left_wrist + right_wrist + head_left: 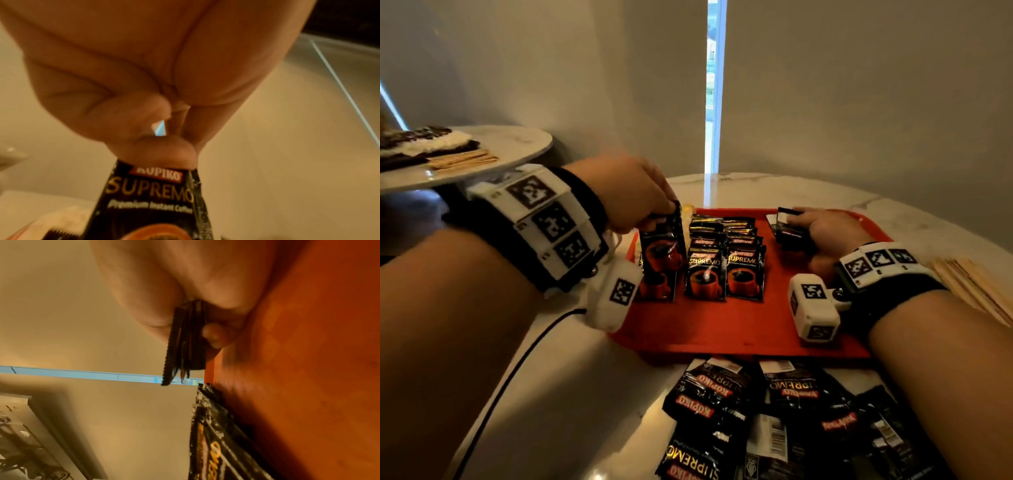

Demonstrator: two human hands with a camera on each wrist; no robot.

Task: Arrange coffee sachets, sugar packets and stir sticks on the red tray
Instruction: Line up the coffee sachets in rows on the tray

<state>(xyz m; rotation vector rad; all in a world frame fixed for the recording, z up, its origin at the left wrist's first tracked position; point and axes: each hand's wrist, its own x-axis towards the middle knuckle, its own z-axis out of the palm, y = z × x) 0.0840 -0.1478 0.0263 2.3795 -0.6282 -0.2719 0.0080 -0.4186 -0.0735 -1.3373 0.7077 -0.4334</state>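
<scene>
A red tray (pixel 722 329) lies on the marble table. Black coffee sachets (pixel 726 260) stand on it in overlapping rows. My left hand (pixel 633 195) pinches the top edge of one coffee sachet (pixel 662 253) and holds it upright over the tray's left side; the left wrist view shows the sachet (pixel 152 199) hanging from my fingertips (pixel 164 154). My right hand (pixel 825 233) rests on the tray's right side and grips a small stack of sachets (pixel 787 226), seen edge-on as a sachet stack (pixel 183 344) in the right wrist view. Wooden stir sticks (pixel 969 284) lie right of the tray.
A loose heap of sachets (pixel 791 418) lies on the table in front of the tray. A second round table (pixel 482 150) at the back left carries packets and more sticks. A black cable (pixel 517 370) runs along the table's left side. Walls stand close behind.
</scene>
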